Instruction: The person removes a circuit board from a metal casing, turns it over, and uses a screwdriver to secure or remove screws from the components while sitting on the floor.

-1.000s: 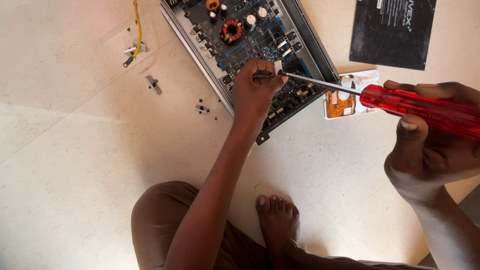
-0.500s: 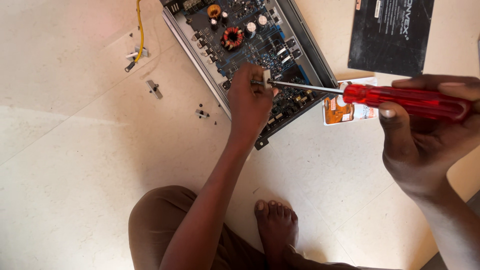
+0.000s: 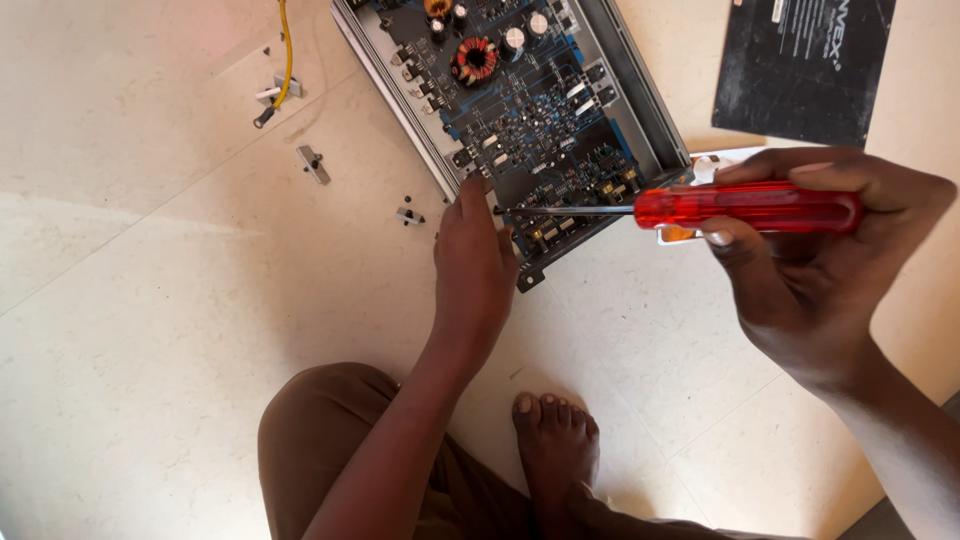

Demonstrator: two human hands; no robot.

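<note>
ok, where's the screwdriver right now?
Head view, right of centre: the screwdriver lies level in the right hand, its red handle over the floor, its shaft reaching left across the circuit board to the left hand.

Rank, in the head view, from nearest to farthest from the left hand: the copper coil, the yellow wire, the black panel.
From the left hand:
1. Copper coil, straight above, on the circuit board.
2. Yellow wire, upper left, on the floor.
3. Black panel, far upper right.

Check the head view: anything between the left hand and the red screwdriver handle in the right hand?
Only the screwdriver's own metal shaft, running from the red handle over the open circuit board to the left hand. The right hand grips the handle.
</note>
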